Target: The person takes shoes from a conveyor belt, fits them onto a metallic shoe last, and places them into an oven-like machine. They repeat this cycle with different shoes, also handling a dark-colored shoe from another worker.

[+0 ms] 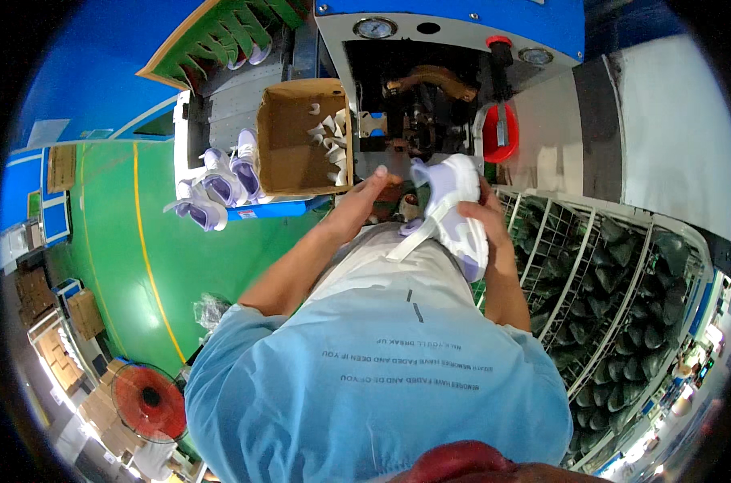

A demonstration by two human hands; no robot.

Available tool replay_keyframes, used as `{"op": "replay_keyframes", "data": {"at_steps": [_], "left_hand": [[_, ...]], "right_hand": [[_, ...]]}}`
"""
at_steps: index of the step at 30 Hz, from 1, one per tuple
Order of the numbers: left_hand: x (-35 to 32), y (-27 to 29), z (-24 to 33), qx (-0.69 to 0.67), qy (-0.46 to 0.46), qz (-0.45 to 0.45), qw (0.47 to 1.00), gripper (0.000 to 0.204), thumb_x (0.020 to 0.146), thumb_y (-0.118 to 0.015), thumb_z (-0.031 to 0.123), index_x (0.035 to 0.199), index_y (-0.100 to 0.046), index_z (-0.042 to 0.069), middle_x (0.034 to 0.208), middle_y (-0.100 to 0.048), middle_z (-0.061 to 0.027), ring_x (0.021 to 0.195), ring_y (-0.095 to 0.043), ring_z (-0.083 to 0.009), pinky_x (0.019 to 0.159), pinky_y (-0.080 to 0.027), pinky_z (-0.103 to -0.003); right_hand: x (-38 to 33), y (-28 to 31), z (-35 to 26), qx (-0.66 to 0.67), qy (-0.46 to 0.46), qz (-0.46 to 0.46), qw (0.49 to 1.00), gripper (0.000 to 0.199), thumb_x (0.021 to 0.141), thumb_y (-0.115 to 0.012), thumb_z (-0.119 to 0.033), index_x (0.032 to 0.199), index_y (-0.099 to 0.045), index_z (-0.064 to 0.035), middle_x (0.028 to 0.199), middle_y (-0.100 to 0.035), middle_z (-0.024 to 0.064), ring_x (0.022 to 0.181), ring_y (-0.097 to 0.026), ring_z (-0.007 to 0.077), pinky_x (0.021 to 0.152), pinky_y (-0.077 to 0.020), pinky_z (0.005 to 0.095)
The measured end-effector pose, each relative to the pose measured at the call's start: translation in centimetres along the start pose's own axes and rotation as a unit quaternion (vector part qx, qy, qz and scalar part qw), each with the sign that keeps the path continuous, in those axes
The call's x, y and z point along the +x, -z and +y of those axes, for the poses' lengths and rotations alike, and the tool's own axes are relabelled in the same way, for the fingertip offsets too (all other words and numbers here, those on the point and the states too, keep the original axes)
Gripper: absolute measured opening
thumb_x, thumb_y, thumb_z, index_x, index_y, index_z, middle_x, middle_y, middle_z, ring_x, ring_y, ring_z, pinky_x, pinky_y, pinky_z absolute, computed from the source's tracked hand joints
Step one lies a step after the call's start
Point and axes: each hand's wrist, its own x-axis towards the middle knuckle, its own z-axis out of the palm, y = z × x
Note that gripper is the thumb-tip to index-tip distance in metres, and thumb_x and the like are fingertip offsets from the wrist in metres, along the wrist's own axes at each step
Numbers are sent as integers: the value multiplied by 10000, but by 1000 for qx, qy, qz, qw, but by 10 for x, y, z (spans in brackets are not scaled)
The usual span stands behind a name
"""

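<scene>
A white and lavender sneaker [454,211] is in my right hand [488,211], which is closed around its side in front of my waist. Its pale strap hangs loose toward my lap. My left hand [364,203] is apart from the sneaker, just to its left, near the lower front of a machine. The left thumb points up and away from the other fingers, which are partly hidden, and I see nothing held there. Close to that hand stands a cardboard box [289,191] with several small white curved pieces [333,143] in it.
Several white and lavender sneakers [219,179] stand left of the box, beside a conveyor [229,105]. Ahead is the blue and white machine [454,26] with gauges and a red cup [501,133]. On the right, a wire rack [547,274] holds dark shoe-shaped forms. A red fan [148,401] stands behind left.
</scene>
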Motion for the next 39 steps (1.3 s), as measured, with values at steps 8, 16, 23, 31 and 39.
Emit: {"op": "replay_keyframes", "data": {"at_steps": [8, 16, 23, 31, 39], "left_hand": [[37, -18, -15, -79, 0, -21, 997, 455, 1009, -659, 274, 1321, -524, -28, 1208, -651, -111, 1073, -619, -194, 965, -490, -342], [27, 1, -11, 52, -127, -45, 990, 306, 1055, -592, 227, 1253, -486, 19, 1033, -602, -41, 957, -541, -107, 863, -458, -269], [113, -5, -30, -173, -106, -24, 979, 237, 1051, -582, 195, 1242, -522, 68, 1128, -610, -39, 1058, -591, -174, 989, -487, -390], [151, 21, -50, -312, 20, 19, 950, 314, 984, -648, 145, 1198, -462, 11, 1067, -629, -158, 1008, -677, -310, 933, -569, -498], [72, 89, -5, -228, -68, 93, 967, 295, 965, -699, 280, 1096, -587, 40, 883, -665, -87, 750, -686, -212, 688, -587, -373]], "right_hand": [[11, -19, 2, -55, -1, -23, 998, 923, 802, -787, -70, 1588, -307, -16, 1515, -484, 128, 1363, -483, 241, 1163, -327, 354], [52, -22, -18, -164, 35, 207, 964, 837, 805, -793, -88, 1548, -409, -64, 1387, -591, 141, 1215, -597, 240, 1020, -483, 358], [115, -58, -49, -483, 103, 192, 848, 963, 762, -836, -348, 1582, -375, -140, 1372, -602, 265, 1174, -660, 351, 932, -536, 421], [159, -75, -7, -743, 74, 216, 629, 802, 907, -672, -441, 1602, -307, -277, 1334, -474, 342, 1189, -570, 498, 949, -510, 538], [165, -74, 0, -769, 117, 240, 580, 746, 947, -609, -440, 1598, -328, -205, 1339, -471, 358, 1123, -591, 522, 848, -531, 564]]}}
